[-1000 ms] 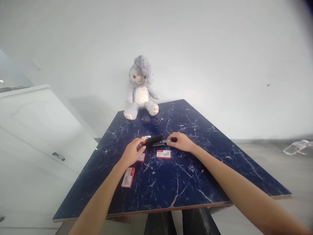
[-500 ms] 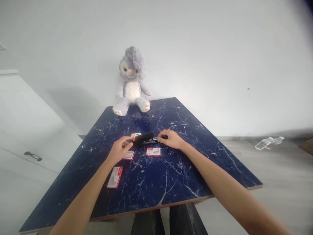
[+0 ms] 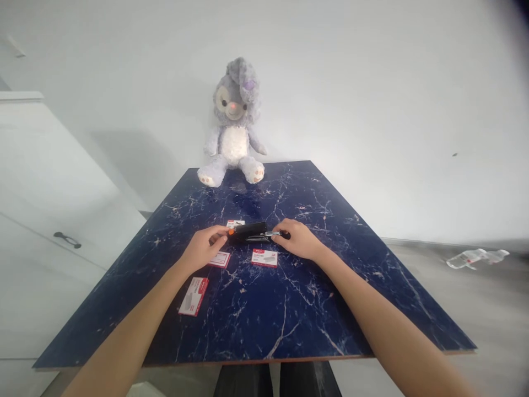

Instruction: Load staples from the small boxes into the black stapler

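Note:
A black stapler (image 3: 250,229) with an orange piece at its left end lies across the middle of the blue table, its top cover raised from the metal staple tray. My left hand (image 3: 202,247) is closed round the orange end. At the other end, my right hand (image 3: 301,238) pinches the metal part that ends in a black tip. Just below the stapler is a small red-and-white box (image 3: 264,257). Another red-and-white box (image 3: 221,259) sits partly under my left hand, and a third (image 3: 235,224) is half hidden behind the stapler.
Nearer me on the left lies another red-and-white box (image 3: 194,296). A grey plush rabbit (image 3: 234,144) sits at the far edge of the marbled table (image 3: 330,309), against the wall. A white cabinet (image 3: 49,187) stands left; clear plastic (image 3: 475,257) lies on the floor at right.
The view has shifted slightly, so the table and plush appear moved a little. Both hands keep their hold on the stapler, with almost no change in their grip.

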Motion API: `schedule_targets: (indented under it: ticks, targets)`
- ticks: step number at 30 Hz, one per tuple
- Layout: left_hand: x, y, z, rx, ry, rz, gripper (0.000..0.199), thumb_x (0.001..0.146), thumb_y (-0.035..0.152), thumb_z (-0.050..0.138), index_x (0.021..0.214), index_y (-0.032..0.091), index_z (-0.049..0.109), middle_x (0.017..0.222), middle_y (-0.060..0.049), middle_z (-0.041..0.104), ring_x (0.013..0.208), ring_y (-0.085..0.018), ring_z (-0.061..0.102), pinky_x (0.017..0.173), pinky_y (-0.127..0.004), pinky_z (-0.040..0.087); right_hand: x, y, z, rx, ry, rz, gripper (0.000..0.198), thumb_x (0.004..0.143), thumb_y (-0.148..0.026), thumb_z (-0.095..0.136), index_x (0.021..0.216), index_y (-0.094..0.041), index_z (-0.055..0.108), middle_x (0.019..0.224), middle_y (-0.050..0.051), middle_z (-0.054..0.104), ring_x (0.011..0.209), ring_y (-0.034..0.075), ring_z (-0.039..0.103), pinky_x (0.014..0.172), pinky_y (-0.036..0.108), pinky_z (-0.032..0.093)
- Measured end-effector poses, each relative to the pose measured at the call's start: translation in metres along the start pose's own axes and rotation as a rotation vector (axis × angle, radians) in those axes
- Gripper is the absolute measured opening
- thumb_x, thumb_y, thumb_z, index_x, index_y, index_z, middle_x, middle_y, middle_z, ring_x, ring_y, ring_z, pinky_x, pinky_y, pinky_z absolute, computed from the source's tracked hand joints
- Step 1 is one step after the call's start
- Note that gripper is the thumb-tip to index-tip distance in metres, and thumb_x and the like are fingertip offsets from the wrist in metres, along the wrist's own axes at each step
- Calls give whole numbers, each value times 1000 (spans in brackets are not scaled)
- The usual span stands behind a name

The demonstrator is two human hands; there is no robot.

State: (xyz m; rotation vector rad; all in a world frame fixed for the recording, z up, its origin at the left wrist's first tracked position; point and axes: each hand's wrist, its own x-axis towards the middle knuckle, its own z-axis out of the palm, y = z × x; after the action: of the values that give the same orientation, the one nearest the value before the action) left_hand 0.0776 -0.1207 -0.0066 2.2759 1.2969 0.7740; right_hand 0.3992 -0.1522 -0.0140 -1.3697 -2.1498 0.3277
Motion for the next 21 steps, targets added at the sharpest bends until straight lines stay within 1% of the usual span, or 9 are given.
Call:
schedule_targets:
  ticks: [3, 7, 9, 11, 13, 15, 17, 19, 21]
  targets:
    - [-1, 3, 1, 7, -24, -4, 32, 91, 39, 55, 119, 26, 67, 100, -3, 75, 80, -19, 69, 75, -32, 53, 0, -1, 2, -16, -11, -1, 20, 93, -36, 59, 99, -22, 72, 90, 5, 66, 83, 18, 59, 76, 31, 44]
    - [-1, 5, 2, 5, -22, -3, 35, 91, 40, 56, 120, 24, 66, 98, -4, 75, 81, -19, 68, 81, -33, 53, 0, -2, 1, -13, -2, -6, 19, 92, -35, 60, 99, -21, 72, 91, 5, 66, 83, 18, 59, 76, 30, 44]
    - [-1, 2, 0, 2, -60, 0, 39, 90, 39, 56, 125, 24, 63, 101, -4, 74, 82, -19, 68, 82, -34, 53, 0, 0, -2, -17, -13, -23, 19, 92, -34, 60, 99, -21, 72, 91, 5, 66, 82, 17, 60, 75, 29, 44]
    - [0, -4, -8, -20, -140, -17, 48, 90, 37, 56, 137, 25, 55, 106, -5, 73, 85, -20, 67, 83, -36, 53, -1, 4, -7, -33, -35, -38, 18, 92, -34, 60, 98, -22, 72, 92, 4, 68, 80, 17, 60, 73, 29, 43]
    - [1, -11, -20, -75, -261, -51, 56, 90, 35, 54, 145, 26, 47, 113, -7, 72, 92, -22, 67, 84, -37, 53, -1, 9, -14, -61, -60, -29, 18, 91, -36, 61, 93, -22, 72, 90, 4, 68, 78, 17, 60, 72, 29, 42]
    - [0, -17, -36, -139, -392, -64, 58, 90, 36, 56, 146, 27, 46, 121, -9, 69, 104, -25, 65, 87, -38, 52, -2, 13, -19, -87, -68, -6, 17, 88, -38, 63, 88, -22, 71, 85, 3, 67, 74, 17, 59, 69, 29, 41]
    - [-2, -17, -51, -143, -499, -40, 61, 86, 37, 64, 145, 29, 49, 128, -10, 65, 113, -26, 61, 93, -38, 49, -2, 12, -22, -91, -14, 9, 17, 86, -38, 65, 87, -22, 69, 84, 2, 66, 71, 16, 57, 68, 28, 40]
    - [-5, -14, -60, -73, -554, -22, 65, 79, 38, 72, 141, 31, 54, 128, -9, 64, 109, -26, 62, 90, -35, 48, -3, 7, -20, -62, 88, 8, 16, 86, -36, 65, 85, -20, 65, 82, 2, 64, 69, 15, 55, 66, 28, 38]
    - [-8, -9, -60, 11, -559, -47, 63, 75, 39, 75, 136, 30, 59, 116, -8, 68, 94, -23, 64, 79, -31, 48, -3, -4, -16, -16, 153, -25, 18, 87, -34, 62, 77, -19, 58, 75, 0, 60, 65, 13, 52, 63, 27, 37]
